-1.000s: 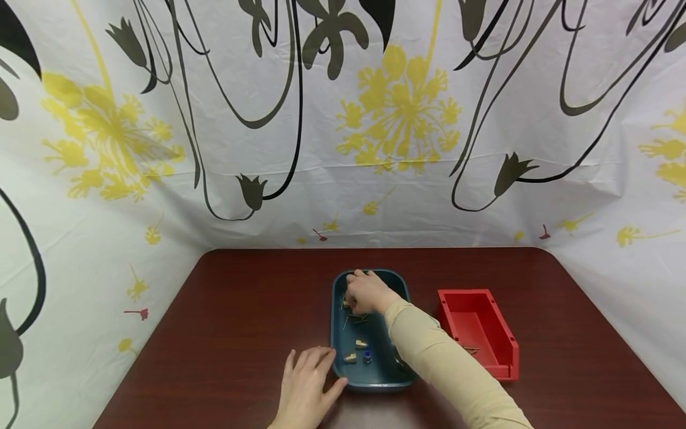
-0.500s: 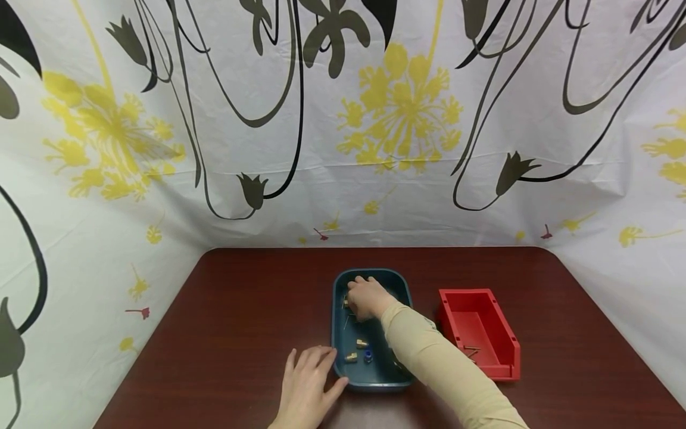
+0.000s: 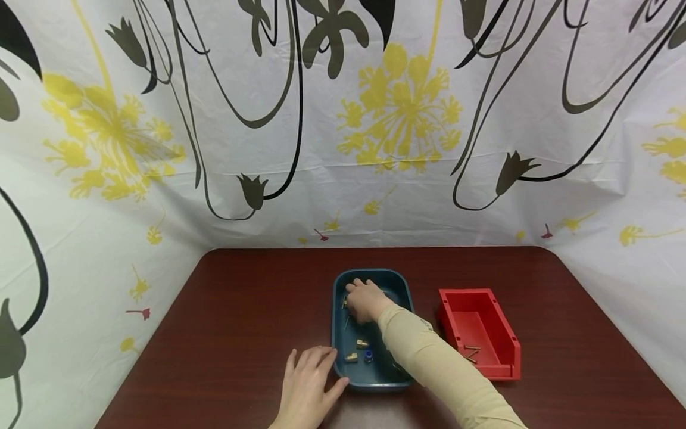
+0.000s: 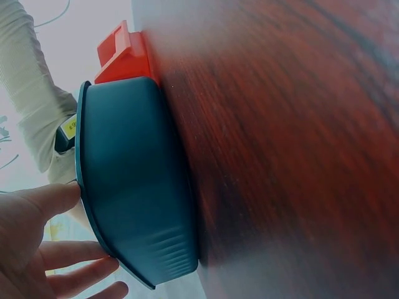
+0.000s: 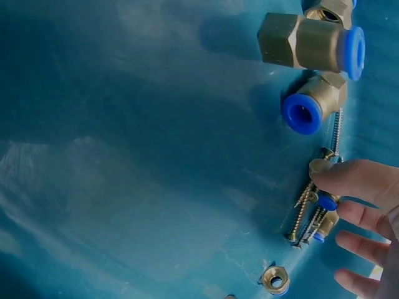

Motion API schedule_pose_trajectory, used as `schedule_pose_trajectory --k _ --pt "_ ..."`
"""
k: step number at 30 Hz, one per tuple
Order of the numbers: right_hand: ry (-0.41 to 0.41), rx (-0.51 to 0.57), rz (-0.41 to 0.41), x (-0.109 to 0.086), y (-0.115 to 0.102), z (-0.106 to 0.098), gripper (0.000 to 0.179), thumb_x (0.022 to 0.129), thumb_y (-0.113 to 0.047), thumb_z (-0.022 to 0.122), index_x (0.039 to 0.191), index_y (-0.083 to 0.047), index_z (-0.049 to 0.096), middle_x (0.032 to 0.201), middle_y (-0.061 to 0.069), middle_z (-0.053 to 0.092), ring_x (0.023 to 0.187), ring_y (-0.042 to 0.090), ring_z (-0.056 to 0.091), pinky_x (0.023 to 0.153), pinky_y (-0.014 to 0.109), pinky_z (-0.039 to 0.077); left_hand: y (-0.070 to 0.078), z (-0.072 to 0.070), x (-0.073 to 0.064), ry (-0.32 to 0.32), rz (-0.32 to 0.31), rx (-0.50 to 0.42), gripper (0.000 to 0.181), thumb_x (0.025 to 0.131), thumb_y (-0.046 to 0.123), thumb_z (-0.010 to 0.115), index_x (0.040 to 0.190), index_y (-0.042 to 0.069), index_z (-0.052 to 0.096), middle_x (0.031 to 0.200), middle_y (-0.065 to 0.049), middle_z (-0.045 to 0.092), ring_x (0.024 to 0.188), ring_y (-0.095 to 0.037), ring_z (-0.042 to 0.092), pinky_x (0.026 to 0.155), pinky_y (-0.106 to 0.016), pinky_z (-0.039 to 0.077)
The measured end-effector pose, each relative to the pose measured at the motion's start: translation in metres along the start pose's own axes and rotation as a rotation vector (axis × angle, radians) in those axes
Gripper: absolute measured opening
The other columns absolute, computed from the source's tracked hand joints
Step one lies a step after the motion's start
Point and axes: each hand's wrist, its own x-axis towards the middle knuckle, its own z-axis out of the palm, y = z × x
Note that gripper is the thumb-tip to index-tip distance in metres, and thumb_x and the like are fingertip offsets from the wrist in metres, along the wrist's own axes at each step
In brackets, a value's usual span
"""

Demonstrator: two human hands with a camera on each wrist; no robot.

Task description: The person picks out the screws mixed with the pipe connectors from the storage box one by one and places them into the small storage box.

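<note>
A dark teal tray holds brass fittings with blue collars and several screws. My left hand rests against its near left corner, and in the left wrist view the thumb and fingertips touch the rim. Inside the far left part of the tray is my right hand. In the right wrist view, its thumb touches a cluster of screws, while the other fingers lie apart from the thumb, beside a fitting. Larger-looking fittings lie above the screws, and another fitting lies below.
A red bin stands right of the tray, with a few screws in its near end. My right sleeve crosses the tray's right rim. Behind the brown table hangs a flower-printed cloth.
My right hand has shifted slightly nearer within the tray, and its forearm has moved left, uncovering more screws in the red bin. The left hand stays in place.
</note>
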Motion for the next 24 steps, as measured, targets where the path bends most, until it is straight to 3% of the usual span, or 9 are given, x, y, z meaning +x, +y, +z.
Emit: schedule_pose_trajectory --k 5,11,24 --pt "0.004 -0.014 0.022 0.003 -0.002 0.004 0.013 0.067 -0.023 0.076 0.062 -0.023 0.064 0.103 -0.001 0.051 0.091 0.018 0.04 0.081 0.037 0.038 0.0 0.0 0.0 0.006 0.002 0.004 0.048 0.076 0.045 0.063 0.108 0.01 0.063 0.106 -0.001 0.055 0.101 -0.021 0.048 0.085 -0.059 0.029" --pt "0.0 -0.084 0.043 0.006 -0.006 0.007 0.012 0.067 -0.028 0.075 0.074 -0.023 0.067 0.112 -0.001 0.05 0.098 0.018 0.04 0.084 0.038 0.037 0.0 0.0 -0.001 0.011 0.003 0.006 0.047 0.076 0.045 0.064 0.108 0.01 0.064 0.105 -0.001 0.054 0.101 -0.021 0.048 0.085 -0.059 0.029" --pt "-0.03 -0.141 0.046 0.008 -0.011 0.005 0.021 0.064 -0.036 0.076 0.078 -0.023 0.069 0.117 -0.001 0.048 0.104 0.019 0.038 0.088 0.038 0.035 -0.001 0.001 -0.001 0.009 0.004 0.002 0.047 0.076 0.045 0.063 0.108 0.011 0.063 0.106 -0.001 0.054 0.101 -0.022 0.048 0.084 -0.06 0.029"
